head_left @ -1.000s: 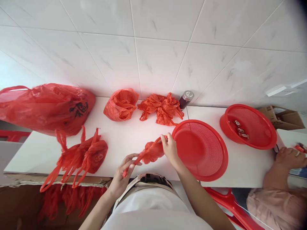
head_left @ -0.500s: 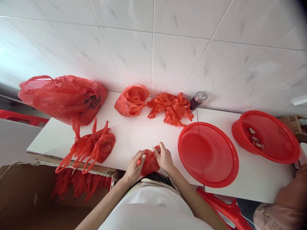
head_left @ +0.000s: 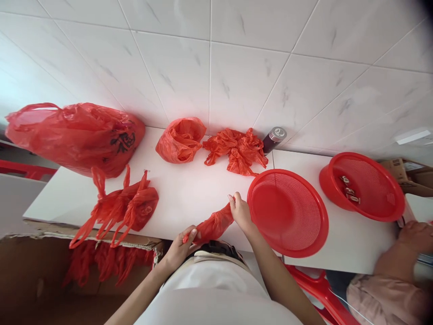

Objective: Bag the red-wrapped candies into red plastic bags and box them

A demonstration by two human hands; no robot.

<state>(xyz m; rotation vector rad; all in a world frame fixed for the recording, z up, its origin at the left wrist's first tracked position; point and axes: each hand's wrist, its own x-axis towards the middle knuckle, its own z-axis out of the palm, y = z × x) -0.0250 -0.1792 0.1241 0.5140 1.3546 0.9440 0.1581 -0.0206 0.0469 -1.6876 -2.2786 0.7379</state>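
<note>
Red plastic bag (head_left: 215,224) stretched between left hand (head_left: 180,249) and right hand (head_left: 241,213)
The left curls closed around one end; the right pinches the other, at the white table's (head_left: 199,189) front edge, near a red mesh basket (head_left: 307,216).

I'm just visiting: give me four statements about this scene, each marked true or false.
1. The left hand and right hand hold the same red bag. True.
2. The flask is in the right hand. False: the flask stands on the table near the wall.
3. Small items lie in the rightmost basket. True.
4. The large bag with dark lettering is at the table's right end. False: the large bag is at the left end.
</note>
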